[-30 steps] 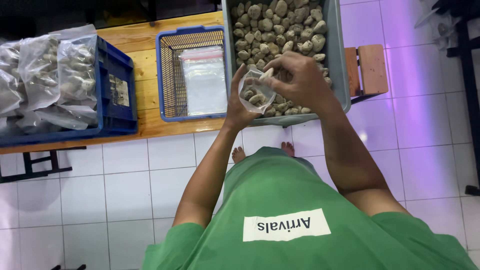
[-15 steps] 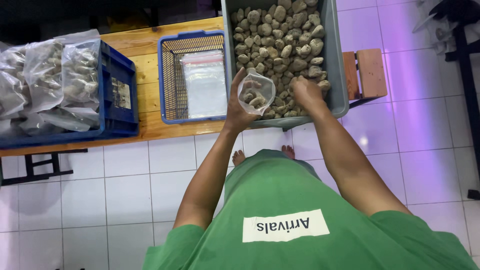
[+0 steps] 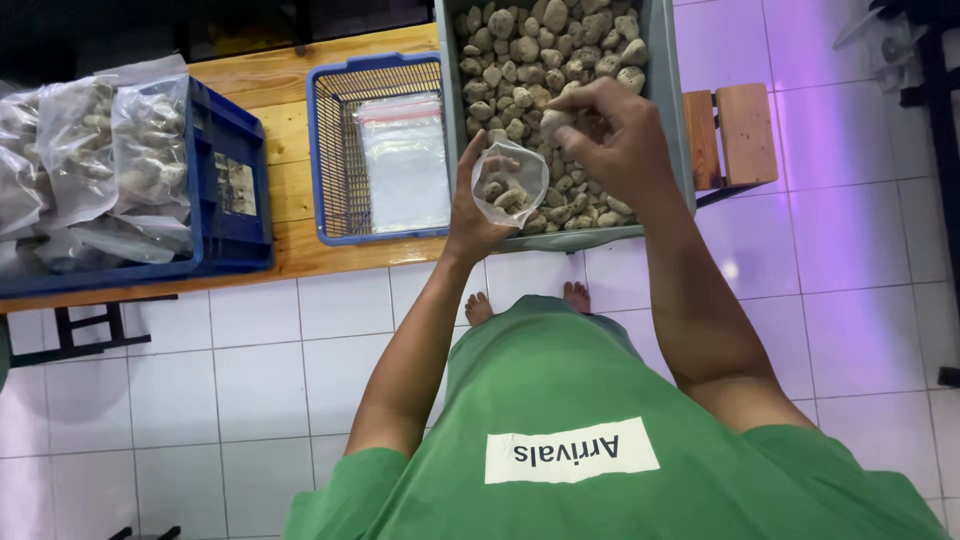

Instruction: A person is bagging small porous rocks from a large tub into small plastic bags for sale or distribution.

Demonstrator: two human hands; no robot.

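Note:
My left hand [image 3: 470, 205] holds a small clear plastic bag [image 3: 510, 183] open, with a few grey stones inside. My right hand [image 3: 615, 140] hovers just right of the bag's mouth, its fingers pinched on a pale stone [image 3: 553, 121]. Both hands are over the near end of a grey tub [image 3: 668, 110] filled with several rough grey stones [image 3: 530, 55].
A blue wire basket [image 3: 335, 160] with empty clear zip bags [image 3: 405, 160] sits left of the tub on a wooden bench [image 3: 270, 110]. Further left, a blue crate [image 3: 230, 215] holds filled bags of stones [image 3: 90, 140]. A white tiled floor lies below, with my bare feet showing.
My right hand has risen from the stones in the tub, now holding one at the bag's mouth. The left hand has kept the bag almost still.

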